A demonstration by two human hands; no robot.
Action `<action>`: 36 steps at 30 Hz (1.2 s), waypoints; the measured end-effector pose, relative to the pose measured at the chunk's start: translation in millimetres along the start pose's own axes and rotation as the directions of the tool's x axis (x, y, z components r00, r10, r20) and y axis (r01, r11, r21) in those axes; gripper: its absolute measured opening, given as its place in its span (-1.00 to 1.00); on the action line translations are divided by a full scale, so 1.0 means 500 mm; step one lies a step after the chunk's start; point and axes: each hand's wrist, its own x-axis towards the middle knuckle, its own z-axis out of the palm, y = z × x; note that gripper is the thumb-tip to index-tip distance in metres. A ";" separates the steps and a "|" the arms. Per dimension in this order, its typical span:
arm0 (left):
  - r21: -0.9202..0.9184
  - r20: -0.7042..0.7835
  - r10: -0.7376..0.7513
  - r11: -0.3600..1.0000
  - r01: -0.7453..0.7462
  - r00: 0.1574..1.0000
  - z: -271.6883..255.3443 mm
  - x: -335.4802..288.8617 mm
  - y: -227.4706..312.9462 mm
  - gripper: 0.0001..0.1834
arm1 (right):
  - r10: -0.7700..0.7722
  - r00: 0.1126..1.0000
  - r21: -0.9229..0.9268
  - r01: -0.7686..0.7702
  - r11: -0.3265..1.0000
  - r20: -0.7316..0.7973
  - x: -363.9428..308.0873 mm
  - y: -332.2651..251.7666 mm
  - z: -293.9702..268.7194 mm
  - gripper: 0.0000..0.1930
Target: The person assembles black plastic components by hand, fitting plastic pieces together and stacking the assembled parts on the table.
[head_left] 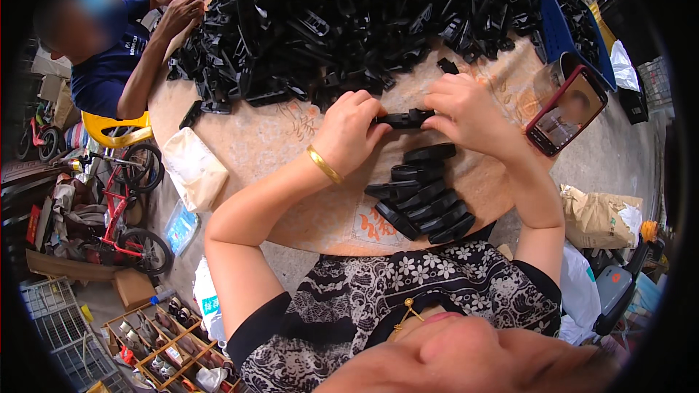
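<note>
Between my two hands is a slim black plastic part (402, 119), held level just above the table. My left hand (348, 131), below a gold bangle, pinches its left end between thumb and fingers. At the other end, my right hand (460, 113) has its thumb and fingertips closed on the part. Closer to me, several black plastic pieces (422, 200) lie side by side in a small group by the table's near edge. Beyond my hands rises a big heap of loose black plastic parts (320, 22).
A propped phone (568, 111) stands at the right of the table (291, 211), by a blue crate (564, 36) of black parts. A white soft pack (194, 169) lies left. Another person (109, 65) works at far left, near a yellow stool (116, 129) and red bicycle (116, 211).
</note>
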 end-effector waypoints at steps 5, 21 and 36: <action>-0.002 0.019 0.006 1.000 -0.006 1.000 -0.005 0.002 0.005 -0.86 | -0.026 1.000 -0.022 0.026 0.999 -0.014 -0.009 0.001 -0.019 -0.78; -0.042 0.089 0.108 0.994 -0.105 0.990 -0.014 0.011 -0.004 -0.85 | -0.057 0.997 0.220 0.046 0.974 0.047 0.005 0.017 0.025 -0.74; 0.470 -0.374 0.145 0.881 0.052 0.916 -0.086 0.079 -0.103 -0.59 | 0.101 0.988 -0.016 -0.104 0.994 -0.114 0.011 0.026 0.037 -0.70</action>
